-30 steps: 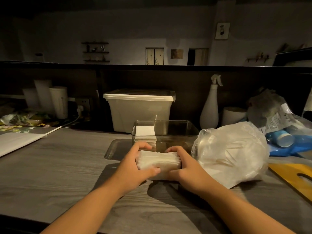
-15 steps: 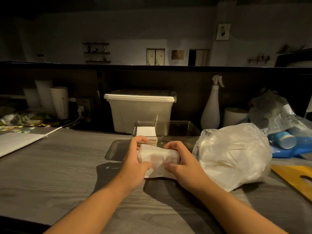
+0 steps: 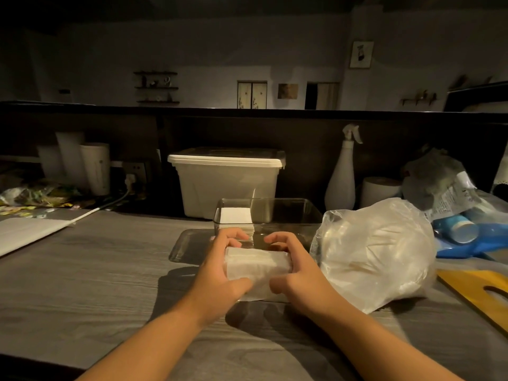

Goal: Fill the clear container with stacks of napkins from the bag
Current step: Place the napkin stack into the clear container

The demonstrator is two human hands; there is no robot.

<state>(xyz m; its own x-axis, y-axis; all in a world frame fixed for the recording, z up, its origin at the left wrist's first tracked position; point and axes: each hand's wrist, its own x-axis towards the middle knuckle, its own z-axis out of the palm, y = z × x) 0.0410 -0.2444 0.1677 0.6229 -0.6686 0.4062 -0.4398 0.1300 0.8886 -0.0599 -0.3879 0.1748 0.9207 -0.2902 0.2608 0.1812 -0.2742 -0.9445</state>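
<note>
Head view. Both hands grasp one napkin stack [image 3: 257, 264]. The left hand [image 3: 220, 268] clasps its 9 o'clock end and the right hand [image 3: 299, 273] its 3 o'clock end, with fingers curled over the top and thumbs on the near face. The stack is at 6 o'clock of the clear container [image 3: 275, 199], just short of its near wall. A shadow beneath suggests it is raised off the worktop [image 3: 96, 265].

Progress:
- One white stack [image 3: 235, 215] stands inside the container, in the 10 o'clock corner.
- The rest of the container floor shows bare through the walls.
- The bag [image 3: 376, 251], at 3 o'clock of the held stack, bulges with white contents.
- Judgement: the task is at an early stage. The held stack is not yet loaded, and several more stacks appear to be needed.

Edges and clearance:
- The near rim of the container lies just beyond the fingertips. The stack must clear this rim before it is lowered.
- Open room inside the container lies from centre toward 3 o'clock, beside the loaded stack.
- The bag touches or nearly touches the container wall at 3 o'clock, so room for the right hand is tight on that side.
- A flat clear lid [image 3: 189, 243] lies at 9 o'clock of the container, low enough to pass over.
- A white bin [image 3: 225, 182] stands at 12 o'clock, behind the container.
- A yellow board [image 3: 478, 292] lies at 4 o'clock, beyond the bag, well apart from the hands.
- The worktop toward 6 and 8 o'clock offers open room for the forearms.
</note>
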